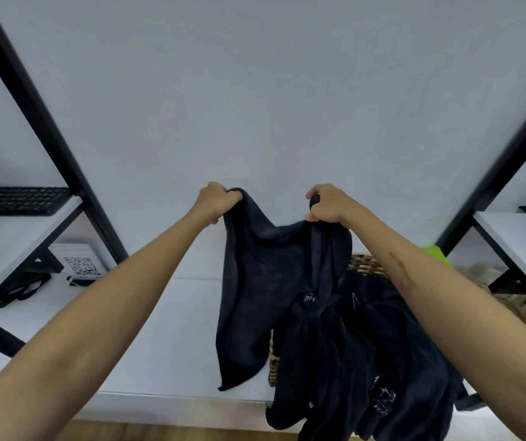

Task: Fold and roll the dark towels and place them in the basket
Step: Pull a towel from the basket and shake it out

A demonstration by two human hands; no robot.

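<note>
Nearest, a heap of dark towels is draped over a woven basket, spilling past the near edge of the white table. Bare tabletop is seen to the left. Above it, one dark towel is held up, limp and creased, gripped at its top corners by the left hand and right hand. Black frame posts flank the space before the white wall.

Navy towel, tan woven basket
</note>
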